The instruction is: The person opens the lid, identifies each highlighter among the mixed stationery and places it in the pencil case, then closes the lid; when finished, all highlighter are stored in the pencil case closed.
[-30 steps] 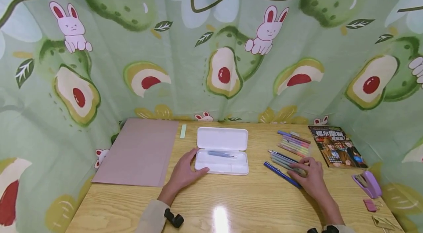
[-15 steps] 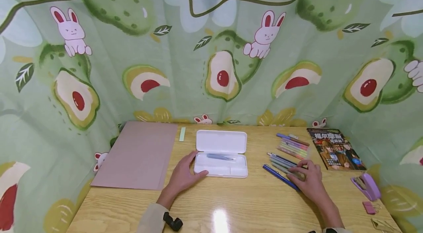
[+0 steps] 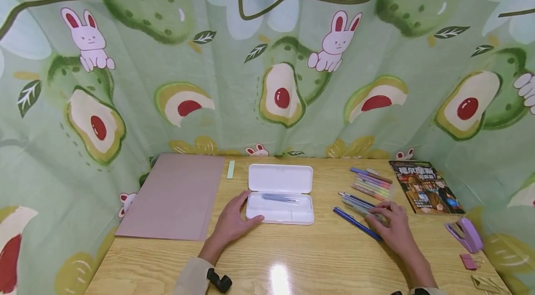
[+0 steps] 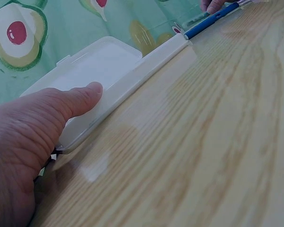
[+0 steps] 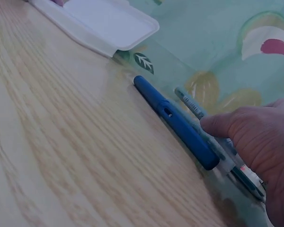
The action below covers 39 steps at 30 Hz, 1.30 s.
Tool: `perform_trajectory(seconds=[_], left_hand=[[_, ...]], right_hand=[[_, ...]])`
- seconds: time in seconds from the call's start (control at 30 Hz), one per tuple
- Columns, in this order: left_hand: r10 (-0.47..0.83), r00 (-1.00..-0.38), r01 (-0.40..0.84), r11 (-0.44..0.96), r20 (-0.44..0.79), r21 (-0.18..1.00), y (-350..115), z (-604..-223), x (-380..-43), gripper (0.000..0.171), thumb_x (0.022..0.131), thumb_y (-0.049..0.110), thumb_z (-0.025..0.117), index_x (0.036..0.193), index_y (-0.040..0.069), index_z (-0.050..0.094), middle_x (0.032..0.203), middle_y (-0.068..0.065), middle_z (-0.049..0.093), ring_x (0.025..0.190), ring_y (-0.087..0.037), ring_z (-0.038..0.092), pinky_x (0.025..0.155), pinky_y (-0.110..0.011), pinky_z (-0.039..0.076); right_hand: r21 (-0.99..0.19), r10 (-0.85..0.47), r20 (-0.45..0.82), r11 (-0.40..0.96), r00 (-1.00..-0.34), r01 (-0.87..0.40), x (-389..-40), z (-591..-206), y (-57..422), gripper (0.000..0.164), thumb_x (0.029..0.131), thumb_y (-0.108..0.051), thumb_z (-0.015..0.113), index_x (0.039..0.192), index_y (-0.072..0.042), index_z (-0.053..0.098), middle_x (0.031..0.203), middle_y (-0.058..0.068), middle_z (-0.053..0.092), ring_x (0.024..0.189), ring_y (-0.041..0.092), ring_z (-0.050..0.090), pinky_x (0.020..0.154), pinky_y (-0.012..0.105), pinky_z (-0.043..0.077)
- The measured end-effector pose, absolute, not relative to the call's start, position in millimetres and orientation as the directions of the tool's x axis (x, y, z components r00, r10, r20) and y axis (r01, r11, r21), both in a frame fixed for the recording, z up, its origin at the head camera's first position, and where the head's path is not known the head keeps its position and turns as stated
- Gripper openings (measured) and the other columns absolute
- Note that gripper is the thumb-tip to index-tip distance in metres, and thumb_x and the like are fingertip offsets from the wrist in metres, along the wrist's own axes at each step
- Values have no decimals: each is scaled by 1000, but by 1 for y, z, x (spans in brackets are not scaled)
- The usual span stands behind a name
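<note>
A white pencil case (image 3: 267, 215) lies with its lid raised, a pale blue pen (image 3: 279, 198) in its back compartment. My left hand (image 3: 234, 220) holds the case's left end, thumb at the front edge and fingers at the back left corner. To the right, my right hand (image 3: 392, 225) pinches the near end of a grey-green pen (image 3: 362, 207) in a small row of pens. A dark blue pen (image 3: 353, 202) lies behind it; a thick blue pen (image 5: 180, 125) lies in front. My right fingertips are partly hidden in the right wrist view.
Colourful pens (image 3: 372, 186) lie behind the right hand, beside a comic-style book (image 3: 426, 188). A purple stapler (image 3: 466, 234), a pink clip (image 3: 469, 261) and a gold clip (image 3: 485, 283) line the right edge. Mauve sheets (image 3: 171, 197) and a green strip (image 3: 231, 169) are left.
The head view has shifted slightly. Both hands stay nearly where they were, the left at the case and the right at the pens.
</note>
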<state>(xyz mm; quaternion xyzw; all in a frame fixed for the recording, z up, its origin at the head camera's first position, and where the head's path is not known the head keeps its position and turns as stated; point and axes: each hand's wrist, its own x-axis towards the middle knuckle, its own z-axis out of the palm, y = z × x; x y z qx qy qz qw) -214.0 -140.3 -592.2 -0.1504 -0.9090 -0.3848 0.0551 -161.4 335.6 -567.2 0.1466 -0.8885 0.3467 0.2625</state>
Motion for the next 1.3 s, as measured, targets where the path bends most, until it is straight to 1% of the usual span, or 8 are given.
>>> perform_trajectory(seconds=[0.23, 0.37, 0.47, 0.53, 0.63, 0.77, 0.9, 1.3], left_hand=[[231, -951, 307, 654, 204, 692, -138, -591, -212, 94, 84, 64, 79, 158, 15, 47, 158, -13, 50, 146, -37, 46, 115, -58, 40], [227, -949, 314, 648, 219, 694, -138, -589, -212, 94, 84, 63, 80, 157, 13, 48, 157, -14, 51, 144, -38, 47, 114, -59, 41], [225, -949, 314, 652, 220, 690, -137, -588, -211, 94, 84, 63, 80, 157, 13, 48, 156, -15, 51, 144, -39, 47, 114, -59, 41], [226, -949, 314, 654, 218, 688, -137, -588, -211, 94, 84, 62, 80, 157, 12, 48, 156, -15, 51, 144, -39, 47, 114, -59, 41], [230, -947, 322, 651, 225, 687, -137, -587, -211, 93, 84, 62, 80, 156, 12, 49, 156, -15, 52, 144, -39, 48, 114, -60, 41], [235, -943, 332, 649, 236, 684, -138, -587, -212, 93, 84, 62, 80, 155, 11, 50, 156, -16, 52, 143, -39, 48, 114, -60, 42], [235, -945, 326, 653, 226, 684, -139, -588, -212, 94, 84, 62, 80, 157, 11, 48, 157, -15, 51, 144, -39, 47, 114, -60, 41], [232, -951, 307, 651, 202, 695, -139, -587, -212, 95, 84, 63, 79, 157, 12, 48, 158, -14, 50, 145, -39, 46, 115, -60, 40]], right_hand=[[-551, -53, 561, 721, -826, -420, -162, -553, 329, 15, 83, 5, 83, 94, -4, 78, 99, 9, 70, 101, 1, 47, 85, 33, 36], [-560, -83, 561, 694, -823, -452, -167, -544, 318, 18, 83, 6, 82, 97, -4, 78, 100, 9, 73, 106, 11, 55, 93, 18, 37], [-568, -116, 566, 663, -816, -488, -172, -539, 305, 20, 83, 8, 81, 99, -5, 78, 99, 7, 73, 106, 21, 59, 94, 12, 36], [-572, -139, 564, 645, -814, -506, -176, -538, 296, 21, 84, 7, 81, 101, -5, 79, 100, 7, 74, 106, 26, 60, 94, 14, 38], [-571, -165, 552, 639, -817, -515, -183, -537, 281, 20, 86, 4, 81, 101, -8, 79, 99, 4, 73, 101, 26, 62, 89, 20, 43], [-576, -197, 513, 643, -836, -505, -191, -537, 261, 16, 89, -2, 81, 101, -13, 79, 97, -2, 71, 92, 21, 62, 77, 28, 50], [-578, -239, 481, 636, -843, -511, -200, -538, 242, 12, 91, -6, 81, 100, -13, 79, 99, -2, 70, 93, 21, 60, 76, 37, 50], [-556, -369, 474, 578, -799, -597, -219, -549, 185, 10, 90, -7, 82, 99, -9, 80, 100, 6, 66, 91, 19, 49, 77, 37, 42]])
